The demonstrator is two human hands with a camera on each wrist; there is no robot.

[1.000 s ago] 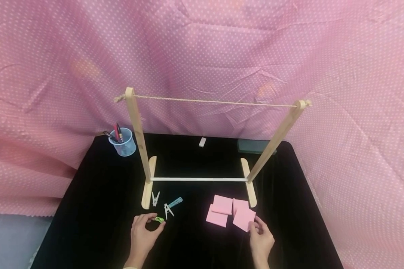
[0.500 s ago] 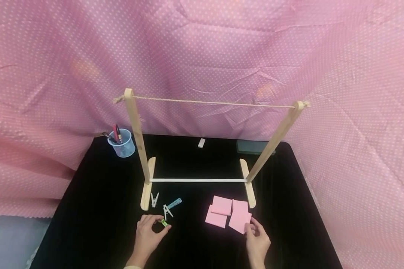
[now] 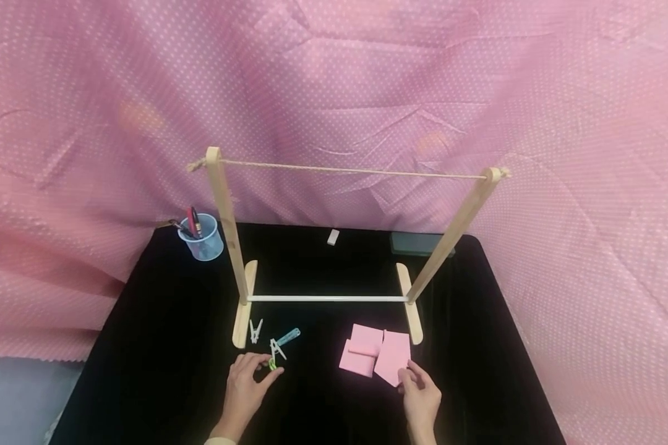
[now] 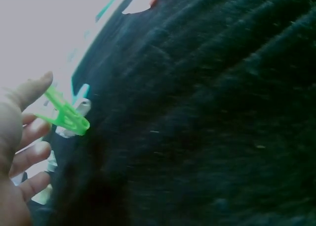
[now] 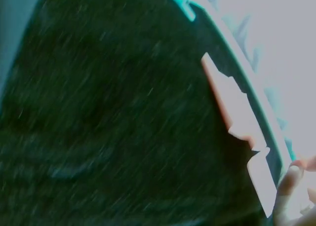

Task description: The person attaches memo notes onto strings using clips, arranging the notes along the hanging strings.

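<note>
My left hand (image 3: 245, 384) pinches a green clothespin (image 4: 71, 118) by its handle ends between thumb and finger. The other fingers fan out loosely in the left wrist view. Just past the fingertips lie two white clothespins (image 3: 255, 332) and a blue clothespin (image 3: 288, 337). On the right side, my right hand (image 3: 422, 395) pinches the near right corner of a pink sticky note (image 3: 392, 364) between thumb and finger. That note overlaps another behind it. More pink sticky notes (image 3: 366, 339) lie to its left, one partly over the other.
A wooden frame stands behind the hands, a rope (image 3: 345, 169) strung between its posts (image 3: 226, 222) and a white bar (image 3: 328, 298) low down. Farther back are a blue pen cup (image 3: 205, 244), a white eraser (image 3: 333, 237) and a dark flat box (image 3: 417, 243).
My left hand has shifted right and the green clothespin has turned in its fingers. My right hand has slid the held sticky note left, nearer the others.
</note>
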